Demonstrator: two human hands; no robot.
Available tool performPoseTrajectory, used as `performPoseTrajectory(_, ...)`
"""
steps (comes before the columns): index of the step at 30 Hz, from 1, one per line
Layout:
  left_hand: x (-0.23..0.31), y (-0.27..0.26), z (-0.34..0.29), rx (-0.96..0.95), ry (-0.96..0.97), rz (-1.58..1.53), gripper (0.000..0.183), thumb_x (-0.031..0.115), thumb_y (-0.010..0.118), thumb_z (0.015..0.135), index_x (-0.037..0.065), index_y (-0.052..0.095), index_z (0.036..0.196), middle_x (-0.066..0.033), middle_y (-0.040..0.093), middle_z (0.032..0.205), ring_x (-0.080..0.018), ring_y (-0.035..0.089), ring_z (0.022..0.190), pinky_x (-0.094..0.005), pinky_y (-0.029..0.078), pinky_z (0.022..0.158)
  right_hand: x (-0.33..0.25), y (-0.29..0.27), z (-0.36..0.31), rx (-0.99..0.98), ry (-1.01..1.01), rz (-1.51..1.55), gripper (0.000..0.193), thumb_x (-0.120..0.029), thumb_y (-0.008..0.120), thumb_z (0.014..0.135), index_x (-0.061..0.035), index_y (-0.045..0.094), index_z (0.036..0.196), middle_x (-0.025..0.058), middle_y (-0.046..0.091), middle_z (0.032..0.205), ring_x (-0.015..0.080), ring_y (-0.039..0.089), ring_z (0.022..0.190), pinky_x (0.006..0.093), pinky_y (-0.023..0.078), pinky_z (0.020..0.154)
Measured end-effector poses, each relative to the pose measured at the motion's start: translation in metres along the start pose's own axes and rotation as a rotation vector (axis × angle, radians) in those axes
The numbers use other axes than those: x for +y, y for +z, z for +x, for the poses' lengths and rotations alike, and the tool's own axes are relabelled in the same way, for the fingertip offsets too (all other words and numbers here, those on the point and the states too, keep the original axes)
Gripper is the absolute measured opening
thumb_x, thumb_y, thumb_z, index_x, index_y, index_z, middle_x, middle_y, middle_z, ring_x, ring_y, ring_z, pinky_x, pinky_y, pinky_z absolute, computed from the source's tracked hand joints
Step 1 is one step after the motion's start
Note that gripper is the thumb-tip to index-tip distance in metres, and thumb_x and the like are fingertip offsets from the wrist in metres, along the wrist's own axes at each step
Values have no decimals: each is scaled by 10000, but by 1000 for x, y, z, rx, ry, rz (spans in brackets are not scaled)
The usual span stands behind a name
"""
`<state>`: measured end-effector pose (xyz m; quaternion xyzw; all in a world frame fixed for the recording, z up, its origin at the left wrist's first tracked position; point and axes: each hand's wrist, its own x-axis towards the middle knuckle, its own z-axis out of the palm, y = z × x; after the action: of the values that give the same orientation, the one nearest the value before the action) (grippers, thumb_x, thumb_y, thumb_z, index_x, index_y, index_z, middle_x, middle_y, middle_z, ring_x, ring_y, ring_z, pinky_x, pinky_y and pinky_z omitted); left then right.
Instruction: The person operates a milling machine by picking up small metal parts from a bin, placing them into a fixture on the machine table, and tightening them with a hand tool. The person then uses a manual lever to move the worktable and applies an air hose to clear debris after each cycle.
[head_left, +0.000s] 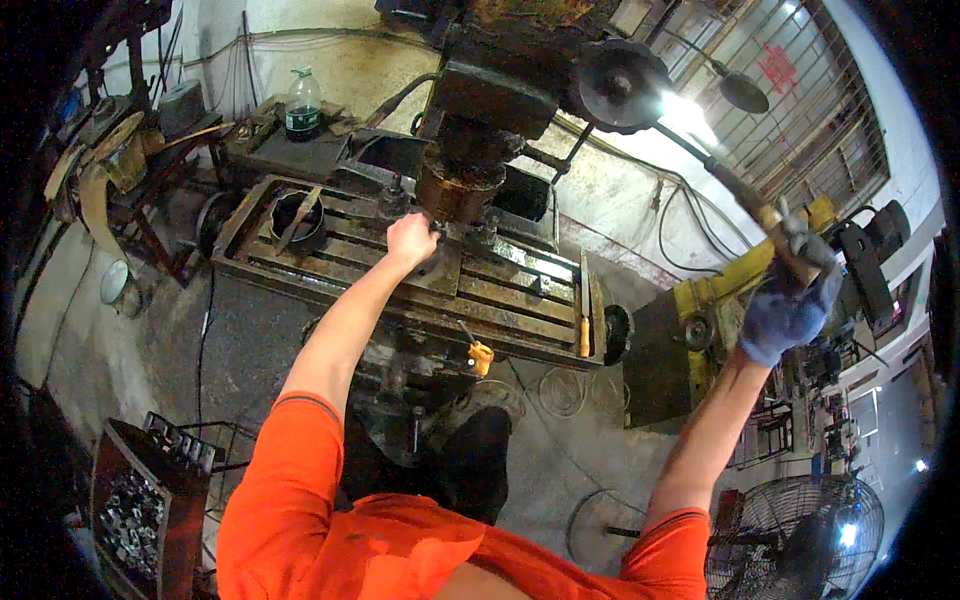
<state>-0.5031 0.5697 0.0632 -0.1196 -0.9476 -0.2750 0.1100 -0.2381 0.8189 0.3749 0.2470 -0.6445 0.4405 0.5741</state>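
My bare left hand (410,240) is closed just below the rust-brown spindle head (458,185) of a large machine, over its slotted table (390,275). Its fingers curl around something hidden from view. Out to the right, my right hand (790,310), in a blue-grey work glove, is wrapped round the end of a long lever (740,190). That lever runs up to a round dark hub (622,88) on the machine. Small metal pieces (540,283) sit on the table, right of my left hand. A file (585,335) with a yellow handle lies along the table's right end.
A black bowl (318,226) with a flat stick across it stands on the table's left. Behind is a plastic bottle (303,105) of dark liquid. A tray of metal parts (130,510) stands lower left, a floor fan (800,540) lower right. A yellow-green machine (655,350) borders the right.
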Motion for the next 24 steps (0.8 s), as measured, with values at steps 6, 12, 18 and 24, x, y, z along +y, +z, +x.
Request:
performPoseTrajectory(6, -6, 9, 6, 37, 57, -52, 308, 288, 667, 675, -12, 636, 737, -181, 624, 751, -323, 615, 755, -413, 500, 677, 8, 5, -54, 26, 46, 134, 337, -311, 415, 857, -57, 406, 636, 135, 508, 691, 286, 529, 798, 571, 309, 953)
performPoseTrajectory(12, -6, 9, 6, 40, 40, -40, 306, 282, 685, 658, -13, 637, 723, -192, 624, 764, -334, 614, 736, -408, 503, 662, 10, 7, -67, 56, 6, 18, 334, -298, 401, 856, -63, 384, 620, 99, 488, 670, 266, 525, 773, 526, 322, 942)
performPoseTrajectory(18, -3, 1, 1, -20, 7, -40, 315, 290, 685, 670, -7, 633, 761, -196, 623, 786, -340, 611, 759, -418, 499, 672, 12, 14, -79, 114, -2, -62, 350, -310, 395, 864, -67, 380, 613, 87, 480, 660, 252, 508, 763, 473, 317, 946)
performPoseTrajectory(24, -4, -14, -7, -11, 48, -156, 307, 262, 671, 700, 26, 623, 890, -178, 627, 810, -326, 605, 808, -422, 491, 688, 10, 12, -82, 155, 108, 172, 360, -302, 408, 862, -91, 339, 578, 59, 431, 606, 230, 479, 722, 487, 274, 999)
